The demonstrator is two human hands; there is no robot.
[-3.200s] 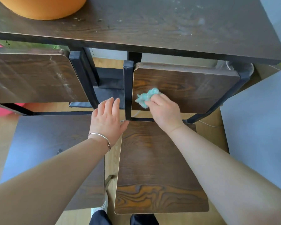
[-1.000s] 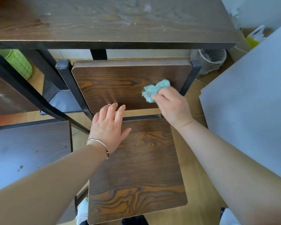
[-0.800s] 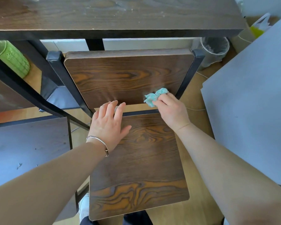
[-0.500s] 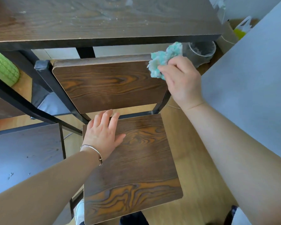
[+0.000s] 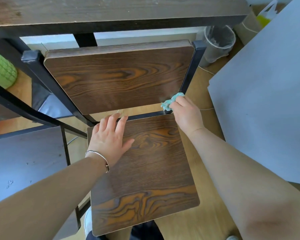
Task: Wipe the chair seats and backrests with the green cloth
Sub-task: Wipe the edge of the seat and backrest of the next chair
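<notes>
Dark wood grain fills most of the view: a long table (image 5: 111, 9) runs across the top, its surface speckled with pale marks, and pushed up under its front edge stands the chair being cleaned. A grey panel (image 5: 267, 101) leans in at the right edge, and a second, duller grey-brown seat (image 5: 24, 161) sits at the lower left. The chair's seat (image 5: 145, 179) is a brown board with orange grain, and its backrest (image 5: 118, 78) is a matching board held between black metal posts (image 5: 196, 66). Pale wooden floor (image 5: 203, 94) shows between the furniture, with a clear bin (image 5: 218, 44) lined with plastic behind the right post and a green ribbed object (image 5: 0, 70) at the far left. The left hand (image 5: 109, 139) lies flat on the rear left part of the seat, fingers spread wide and empty, a thin silver bracelet (image 5: 98, 155) at the wrist. The right hand (image 5: 185, 113) is closed around the green cloth (image 5: 171, 100), bunched into a small wad and pressed at the lower right corner of the backrest, right beside the black post and just above the back edge of the seat.
</notes>
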